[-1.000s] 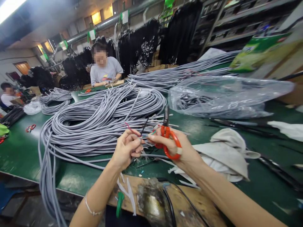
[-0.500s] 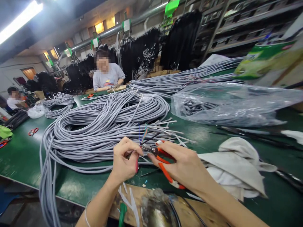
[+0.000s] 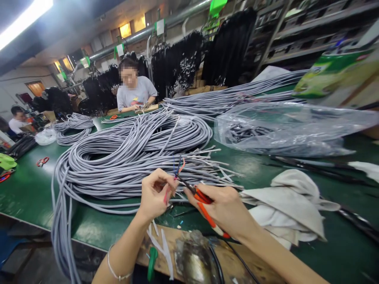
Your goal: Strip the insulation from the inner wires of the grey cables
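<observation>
My left hand (image 3: 156,193) pinches thin coloured wires (image 3: 179,170) between thumb and fingertips. Blue, orange and dark ends rise above the grip, and a pinkish-red strand hangs by the thumb. Wrapped around a pair of cutters (image 3: 207,215) with orange and white handles, my right hand (image 3: 226,207) keeps their dark jaws right beside the wires. Whether the blades are closed on a wire, I cannot tell. Just behind both hands lies a big coil of grey cable (image 3: 130,157), its cut ends (image 3: 219,169) fanned out to the right.
A wooden board (image 3: 245,260) with a lump-topped fixture (image 3: 195,256) and green clamp (image 3: 152,263) is close below. White cloth (image 3: 293,201) and a clear plastic bag (image 3: 284,130) lie right. Red-handled scissors (image 3: 42,161) rest left. A co-worker (image 3: 136,90) sits across the green table (image 3: 35,197).
The cutters have turned slightly and their handles are closer together. The coloured wires at my left fingertips have shifted, and the pinkish-red strand shows more clearly.
</observation>
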Available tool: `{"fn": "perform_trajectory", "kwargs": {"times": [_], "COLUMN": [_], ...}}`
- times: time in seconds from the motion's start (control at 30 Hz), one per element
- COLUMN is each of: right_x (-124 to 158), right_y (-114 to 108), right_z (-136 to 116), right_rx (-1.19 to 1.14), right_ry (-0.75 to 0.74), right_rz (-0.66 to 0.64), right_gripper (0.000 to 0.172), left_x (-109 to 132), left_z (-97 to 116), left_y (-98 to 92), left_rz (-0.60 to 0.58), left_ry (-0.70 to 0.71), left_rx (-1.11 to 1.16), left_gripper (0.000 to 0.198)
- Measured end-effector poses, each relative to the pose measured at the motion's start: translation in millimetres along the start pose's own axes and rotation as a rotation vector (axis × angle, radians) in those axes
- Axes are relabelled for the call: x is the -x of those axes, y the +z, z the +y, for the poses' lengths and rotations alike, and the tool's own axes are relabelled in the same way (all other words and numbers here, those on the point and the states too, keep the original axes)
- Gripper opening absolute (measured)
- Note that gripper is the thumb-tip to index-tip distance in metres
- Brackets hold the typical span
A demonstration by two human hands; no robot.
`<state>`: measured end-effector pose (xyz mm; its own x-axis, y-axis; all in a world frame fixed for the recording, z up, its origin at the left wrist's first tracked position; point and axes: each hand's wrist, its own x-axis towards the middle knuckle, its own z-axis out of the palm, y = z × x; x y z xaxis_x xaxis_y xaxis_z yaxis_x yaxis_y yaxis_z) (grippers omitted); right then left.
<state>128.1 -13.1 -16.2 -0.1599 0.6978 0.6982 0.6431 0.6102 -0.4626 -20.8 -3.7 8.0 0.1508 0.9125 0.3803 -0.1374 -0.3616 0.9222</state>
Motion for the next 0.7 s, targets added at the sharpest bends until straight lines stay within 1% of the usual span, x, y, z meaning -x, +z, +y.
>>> {"fn": "perform_trajectory", "kwargs": {"times": [0.07,0.13,0.17,0.2,0.23,0.3,0.37,0.4,0.47,0.53,0.57,0.6,0.63,0.67,0.7], "right_x": [0.4,0.0,-1.3,-3.6,-7.1,-16.4,-25.1,-27.8,-28.0,-22.5,-18.5,-14.2,-10.0,-6.3,-3.2], "right_y": [5.6,9.7,9.6,7.4,2.9,-11.7,-27.5,-33.3,-37.8,-35.4,-33.8,-33.1,-33.7,-35.8,-39.0], "right_z": [-7.5,-12.0,-11.8,-9.4,-4.9,9.3,26.2,34.2,48.4,60.8,66.9,73.1,79.4,85.6,91.3], "right_rx": [-0.118,-0.266,-0.335,-0.387,-0.426,-0.393,-0.327,-0.277,-0.15,-0.013,0.051,0.108,0.158,0.2,0.235], "right_ry": [0.101,0.227,0.299,0.369,0.444,0.507,0.525,0.531,0.533,0.531,0.533,0.534,0.536,0.535,0.532], "right_rz": [-0.032,-0.108,-0.125,-0.115,-0.074,0.034,0.08,0.092,0.065,0.03,0.02,0.01,0.003,-0.007,-0.02], "right_gripper": [0.051,0.054,0.055,0.055,0.055,0.055,0.055,0.055,0.052,0.044,0.038,0.033,0.029,0.027,0.028], "left_x": [-1.2,-1.2,-0.6,0.2,1.2,2.1,-0.2,-2.5,-7.1,-5.9,-0.8,8.2,21.3,38.1,58.1], "left_z": [2.2,3.8,4.2,4.3,4.2,3.7,4.6,6.1,11.6,20.1,24.9,30.0,35.1,40.4,45.9], "left_y": [-1.0,-2.3,-2.8,-3.2,-3.4,-2.8,-1.6,-1.2,-1.8,-5.4,-8.7,-12.8,-17.8,-23.6,-30.1], "left_rz": [-0.001,0.007,0.008,0.003,-0.008,-0.037,-0.035,-0.011,0.056,0.106,0.112,0.089,0.044,-0.025,-0.09], "left_ry": [-0.014,-0.034,-0.037,-0.038,-0.037,-0.043,-0.079,-0.109,-0.188,-0.281,-0.332,-0.385,-0.438,-0.493,-0.537], "left_rx": [0.012,0.017,0.022,0.031,0.041,0.065,0.106,0.134,0.21,0.278,0.3,0.31,0.309,0.312,0.322], "left_gripper": [0.042,0.044,0.044,0.043,0.043,0.042,0.041,0.041,0.048,0.055,0.054,0.05,0.047,0.045,0.043]}}
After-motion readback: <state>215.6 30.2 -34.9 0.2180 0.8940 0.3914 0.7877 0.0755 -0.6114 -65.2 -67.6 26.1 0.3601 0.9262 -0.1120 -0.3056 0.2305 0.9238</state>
